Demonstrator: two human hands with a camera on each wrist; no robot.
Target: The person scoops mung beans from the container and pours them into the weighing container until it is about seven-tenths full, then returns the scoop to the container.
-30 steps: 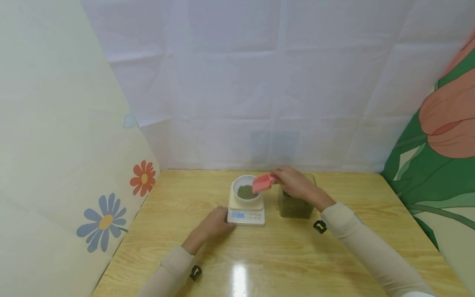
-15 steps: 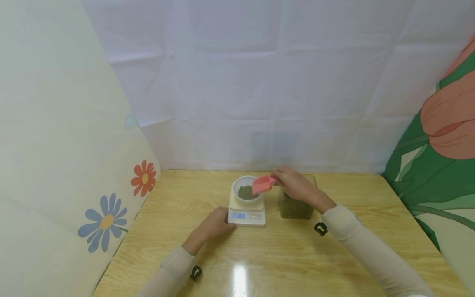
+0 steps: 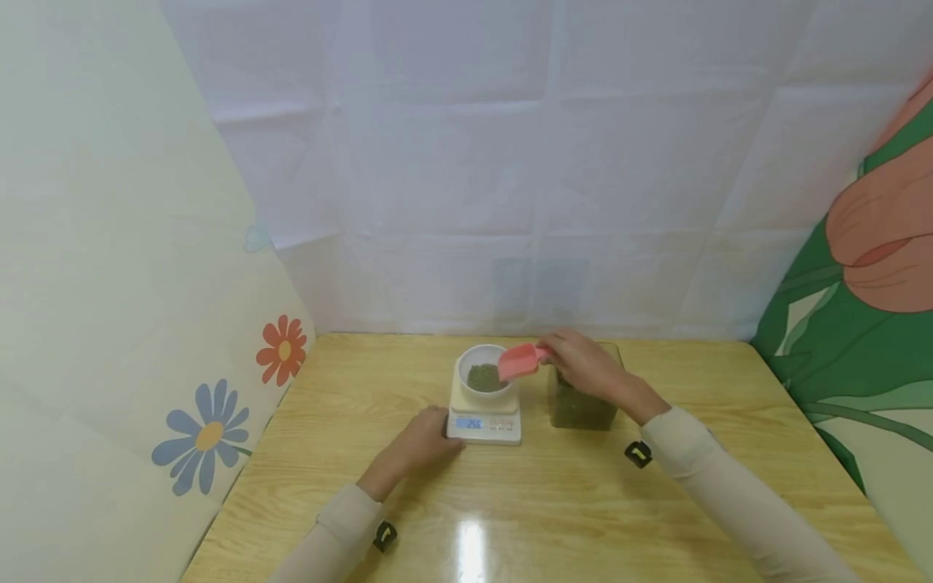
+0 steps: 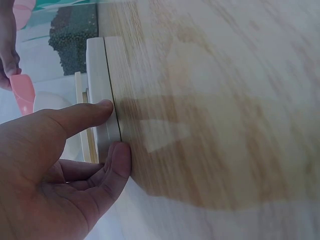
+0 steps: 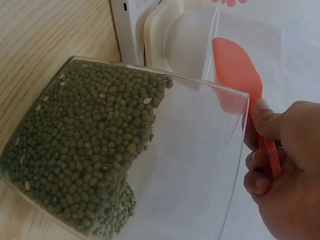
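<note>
A pink plastic scoop (image 3: 519, 361) is held by its handle in my right hand (image 3: 579, 362), its blade tipped over the right rim of a white bowl (image 3: 486, 396). Green mung beans (image 3: 485, 377) lie in that bowl, which stands on a digital kitchen scale (image 3: 503, 434) with a lit display. My left hand (image 3: 425, 438) grips the scale's near left corner; in the left wrist view the thumb (image 4: 102, 111) lies on one side and curled fingers lie round the other. Below my right hand stands a clear container (image 5: 195, 145) partly filled with mung beans (image 5: 90, 145).
The wood-grain table (image 3: 350, 380) reaches back to a white sheet (image 3: 437, 202). A flower-printed panel (image 3: 131, 324) borders the left side, and a panel with a large flower and leaves (image 3: 867, 340) the right. Each wrist carries a small black device (image 3: 638, 453).
My right hand and the scoop have shifted slightly right, and the scoop sits a bit flatter. The scale's reading has changed. My left hand stays at the scale.
</note>
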